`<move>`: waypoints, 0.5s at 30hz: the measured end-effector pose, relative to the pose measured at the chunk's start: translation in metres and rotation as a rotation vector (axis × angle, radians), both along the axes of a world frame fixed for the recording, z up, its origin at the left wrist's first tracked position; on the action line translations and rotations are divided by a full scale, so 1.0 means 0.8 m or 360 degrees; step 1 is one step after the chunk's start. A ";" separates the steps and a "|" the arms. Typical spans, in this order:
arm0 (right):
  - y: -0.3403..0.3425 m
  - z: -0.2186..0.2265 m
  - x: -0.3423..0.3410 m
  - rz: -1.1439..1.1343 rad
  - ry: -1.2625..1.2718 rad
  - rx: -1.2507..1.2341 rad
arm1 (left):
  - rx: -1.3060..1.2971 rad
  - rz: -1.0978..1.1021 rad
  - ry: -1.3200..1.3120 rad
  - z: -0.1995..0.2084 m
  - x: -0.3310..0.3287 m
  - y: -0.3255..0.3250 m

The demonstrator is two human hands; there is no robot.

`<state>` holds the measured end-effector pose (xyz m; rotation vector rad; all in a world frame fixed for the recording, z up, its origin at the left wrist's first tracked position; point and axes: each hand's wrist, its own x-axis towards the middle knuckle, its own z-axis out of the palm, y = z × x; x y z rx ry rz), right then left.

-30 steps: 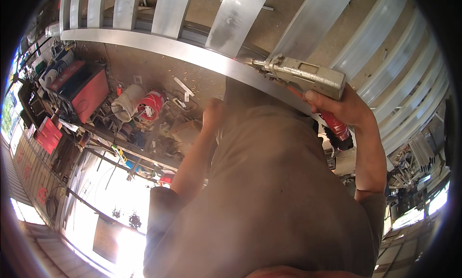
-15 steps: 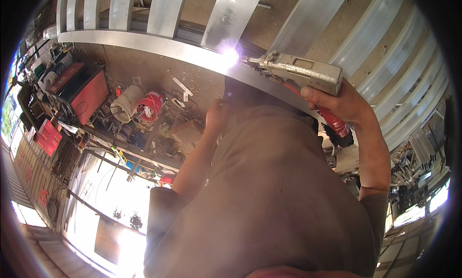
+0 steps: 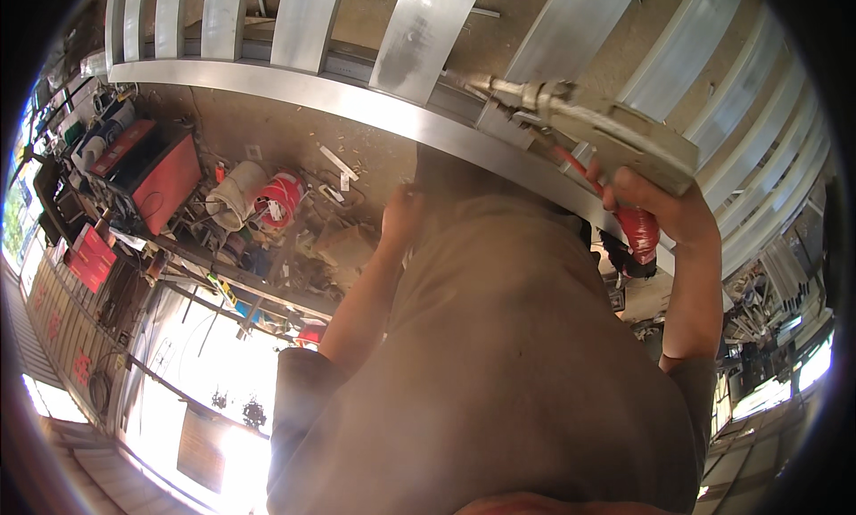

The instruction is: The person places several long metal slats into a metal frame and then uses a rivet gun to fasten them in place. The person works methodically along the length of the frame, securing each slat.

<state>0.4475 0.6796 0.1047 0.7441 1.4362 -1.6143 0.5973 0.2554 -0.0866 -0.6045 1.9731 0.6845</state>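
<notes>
My right hand [image 3: 664,203] is closed round the red handle of a welding gun [image 3: 615,131] with a worn silver body. Its nozzle points left, just above the frame and near a slat, and no arc is lit. Below it lies a silver metal frame rail [image 3: 357,105] joined to several broad flat slats [image 3: 419,42]. One slat end carries a dark smudge close to the rail. My left hand [image 3: 401,214] hangs low beside my shirt, left of my body. Its fingers are mostly hidden, so whether it holds anything does not show.
On the left stand a red and black machine box [image 3: 165,181], a pale bucket [image 3: 235,196] and a red bucket [image 3: 280,199] amid scattered scraps. More slats curve away to the right. Metal pieces [image 3: 780,288] are piled at the far right.
The bright arc at the rail has gone out. My right hand has drawn the welding gun up and to the right, off the joint. My left hand has hardly moved.
</notes>
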 end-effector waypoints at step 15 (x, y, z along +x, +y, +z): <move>-0.067 0.026 0.070 -0.0359 0.0355 0.0054 | 0.0310 0.0068 0.1303 0.114 -0.344 -0.050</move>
